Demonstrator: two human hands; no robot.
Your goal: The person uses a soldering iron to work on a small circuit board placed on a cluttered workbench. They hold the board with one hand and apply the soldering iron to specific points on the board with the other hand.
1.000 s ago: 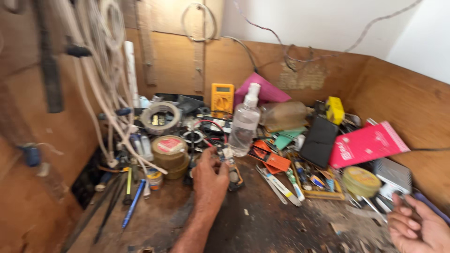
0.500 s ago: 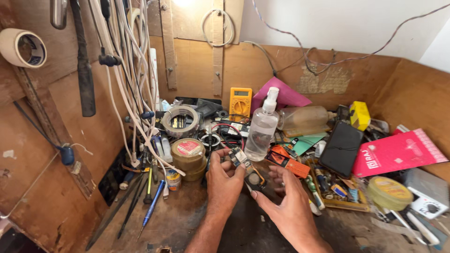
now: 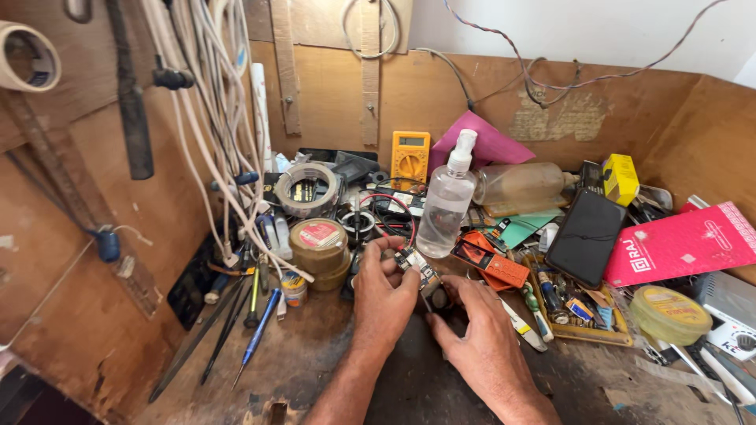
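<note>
My left hand (image 3: 383, 293) pinches a small electronic board (image 3: 417, 266) by its near end, just above the worn wooden bench (image 3: 315, 370). My right hand (image 3: 472, 330) lies beside it on the bench, its fingers at a small dark part (image 3: 438, 299) under the board. Whether the right fingers grip that part is unclear. A red wire (image 3: 398, 206) loops just behind the left hand. A clear spray bottle (image 3: 445, 197) stands upright right behind the board.
Stacked tape tins (image 3: 319, 245) sit left of the hands, a tape roll (image 3: 307, 189) and a yellow multimeter (image 3: 410, 157) behind. Screwdrivers (image 3: 256, 330) lean at left under hanging white cables (image 3: 213, 142). An orange tool (image 3: 492, 264), black phone (image 3: 587, 236), pink box (image 3: 681, 244) and a parts tray (image 3: 583, 311) crowd the right.
My right hand came in from the far right edge to the middle and now rests next to the left hand at the small board. The view has moved closer.
</note>
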